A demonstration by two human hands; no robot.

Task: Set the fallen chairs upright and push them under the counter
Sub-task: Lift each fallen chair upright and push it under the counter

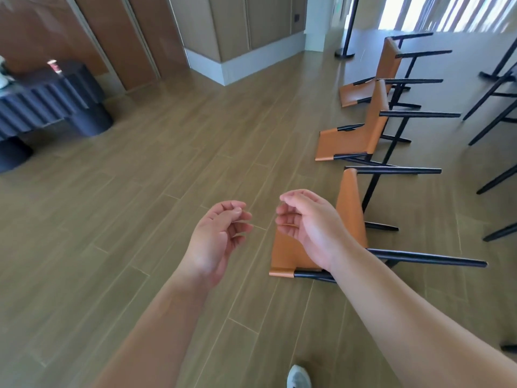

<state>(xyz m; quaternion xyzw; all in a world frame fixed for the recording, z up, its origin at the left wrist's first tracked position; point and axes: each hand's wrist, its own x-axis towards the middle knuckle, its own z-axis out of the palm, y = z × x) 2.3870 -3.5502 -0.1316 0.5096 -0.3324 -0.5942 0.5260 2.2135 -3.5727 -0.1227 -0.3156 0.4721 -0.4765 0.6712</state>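
Observation:
Three orange chairs with black metal legs lie tipped on their backs in a row on the wooden floor, legs pointing right. The nearest chair lies just beyond my right hand, which hovers over its backrest with curled fingers, holding nothing. The middle chair and the far chair lie further back. My left hand floats to the left of the right hand, fingers loosely curled, empty. Neither hand touches a chair.
Black legs of other furniture stand along the right edge. A dark fluted round table sits at the far left. A black post base stands at the back. My shoe shows at the bottom.

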